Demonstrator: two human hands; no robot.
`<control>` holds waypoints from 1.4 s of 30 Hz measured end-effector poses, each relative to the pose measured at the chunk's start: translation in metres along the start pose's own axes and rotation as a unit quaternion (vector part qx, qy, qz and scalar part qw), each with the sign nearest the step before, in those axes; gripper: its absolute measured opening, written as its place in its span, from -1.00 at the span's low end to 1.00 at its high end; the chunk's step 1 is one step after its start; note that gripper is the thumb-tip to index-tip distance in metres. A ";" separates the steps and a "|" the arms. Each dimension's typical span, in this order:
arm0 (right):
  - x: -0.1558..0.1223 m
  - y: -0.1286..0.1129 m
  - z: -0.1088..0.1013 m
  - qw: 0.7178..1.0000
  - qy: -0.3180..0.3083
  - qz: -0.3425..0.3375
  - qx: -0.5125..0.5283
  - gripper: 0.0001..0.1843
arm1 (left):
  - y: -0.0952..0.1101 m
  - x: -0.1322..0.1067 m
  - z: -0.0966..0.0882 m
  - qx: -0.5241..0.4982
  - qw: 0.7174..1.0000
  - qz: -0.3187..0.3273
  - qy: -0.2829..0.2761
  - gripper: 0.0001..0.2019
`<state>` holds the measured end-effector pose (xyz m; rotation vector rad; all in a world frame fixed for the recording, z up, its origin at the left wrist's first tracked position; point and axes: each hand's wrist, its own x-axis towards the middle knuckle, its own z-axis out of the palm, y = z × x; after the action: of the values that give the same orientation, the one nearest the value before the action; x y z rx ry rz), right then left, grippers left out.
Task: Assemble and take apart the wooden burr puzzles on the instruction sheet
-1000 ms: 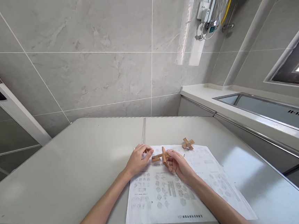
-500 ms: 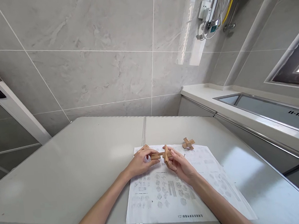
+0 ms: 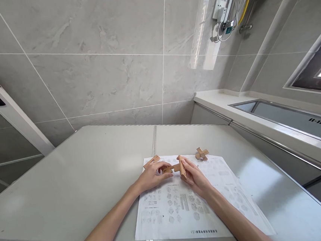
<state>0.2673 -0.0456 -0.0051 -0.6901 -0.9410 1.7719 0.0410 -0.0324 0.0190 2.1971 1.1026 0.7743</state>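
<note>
Both my hands hold a crossed wooden puzzle assembly [image 3: 176, 167] just above a printed instruction sheet [image 3: 193, 204]. My left hand [image 3: 152, 176] pinches the left end of its horizontal bar, fingers curled. My right hand [image 3: 192, 174] grips the upright bar from the right, fingers closed round it. A loose wooden piece [image 3: 151, 161] lies on the sheet's far left corner, just beyond my left hand. A second small crossed wooden assembly [image 3: 201, 154] sits at the sheet's far edge, to the right of my hands.
The sheet lies on a pale grey table [image 3: 71, 188] with a seam [image 3: 153, 141] down its middle. A tiled wall stands behind. A counter with a sink [image 3: 286, 119] runs along the right. A door frame [image 3: 14, 118] is at the left.
My left hand left the loose piece on the sheet's corner and came onto the assembly's left bar. My right hand turned the assembly slightly and shifted it a little right.
</note>
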 end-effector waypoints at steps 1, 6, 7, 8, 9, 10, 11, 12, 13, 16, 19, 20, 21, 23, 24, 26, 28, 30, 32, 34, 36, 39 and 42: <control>0.000 0.000 0.001 1.000 0.003 -0.002 0.006 -0.55 | 0.000 0.000 0.000 0.001 1.000 0.000 -0.001 -0.74; 0.000 -0.003 0.003 1.000 -0.006 0.001 0.025 -0.52 | -0.001 0.001 -0.001 0.005 1.000 -0.001 0.010 -0.71; 0.000 -0.003 0.004 1.000 -0.007 0.003 0.025 -0.51 | -0.001 0.001 -0.001 0.005 1.000 -0.001 0.011 -0.71; -0.001 -0.004 0.004 1.000 -0.008 0.005 0.025 -0.50 | -0.002 0.001 -0.001 0.005 1.000 -0.001 0.012 -0.72; -0.001 -0.004 0.004 1.000 -0.008 0.006 0.025 -0.49 | -0.002 0.001 0.000 0.005 1.000 -0.001 0.013 -0.72; -0.002 -0.005 0.004 1.000 -0.006 0.006 0.023 -0.48 | -0.003 0.001 0.000 0.005 1.000 -0.001 0.013 -0.72; -0.002 -0.005 0.003 1.000 -0.005 0.007 0.022 -0.47 | -0.003 0.000 0.001 0.004 1.000 0.000 0.013 -0.72; -0.003 -0.005 0.003 1.000 -0.003 0.007 0.020 -0.46 | -0.003 0.000 0.001 0.003 1.000 0.000 0.012 -0.73; -0.003 -0.006 0.003 1.000 -0.001 0.008 0.018 -0.46 | -0.003 0.000 0.001 0.003 1.000 0.000 0.011 -0.73; -0.004 -0.006 0.003 1.000 0.006 0.008 0.012 -0.44 | -0.003 0.000 0.002 0.003 1.000 0.003 0.011 -0.72; -0.004 -0.006 0.003 1.000 0.012 0.007 0.008 -0.42 | -0.003 0.001 0.002 0.005 1.000 0.005 0.011 -0.72; -0.004 -0.007 0.003 1.000 0.013 0.007 0.006 -0.42 | -0.002 0.001 0.001 0.006 1.000 0.005 0.012 -0.71; -0.004 -0.007 0.003 1.000 0.014 0.008 0.005 -0.42 | -0.002 0.001 0.001 0.006 1.000 0.004 0.013 -0.71; -0.003 -0.007 0.004 1.000 0.015 0.010 0.003 -0.42 | -0.001 0.002 0.000 0.008 1.000 0.002 0.017 -0.69; -0.003 -0.007 0.004 1.000 0.016 0.010 0.003 -0.43 | -0.001 0.002 -0.001 0.009 1.000 0.001 0.018 -0.68; -0.002 -0.007 0.005 1.000 0.019 0.007 0.003 -0.45 | 0.000 0.003 -0.001 0.011 1.000 0.001 0.017 -0.68; -0.002 -0.007 0.005 1.000 0.026 0.001 0.004 -0.47 | 0.000 0.003 0.000 0.014 1.000 0.002 0.015 -0.68; -0.002 -0.006 0.004 0.999 0.034 -0.003 0.003 -0.46 | -0.001 0.003 0.000 0.015 1.000 0.002 0.014 -0.68; -0.003 -0.005 0.004 0.999 0.041 -0.005 -0.001 -0.43 | -0.001 0.002 0.000 0.016 1.000 0.004 0.015 -0.68; -0.003 -0.004 0.005 0.999 0.049 -0.009 -0.009 -0.40 | -0.001 0.002 0.000 0.017 1.000 0.009 0.014 -0.68; -0.003 -0.002 0.007 0.998 0.061 -0.019 -0.019 -0.41 | -0.001 0.001 -0.001 0.021 1.000 0.015 0.011 -0.69; -0.003 -0.002 0.008 0.995 0.085 -0.042 -0.035 -0.43 | -0.003 0.001 -0.002 0.032 0.999 0.022 0.009 -0.70; -0.002 -0.005 0.004 0.991 0.108 -0.064 -0.054 -0.43 | -0.007 0.000 -0.003 0.049 0.998 0.025 0.010 -0.69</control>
<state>0.2674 -0.0472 0.0008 -0.8543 -0.9162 1.5095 0.0352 -0.0277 0.0161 2.3117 1.1205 0.7813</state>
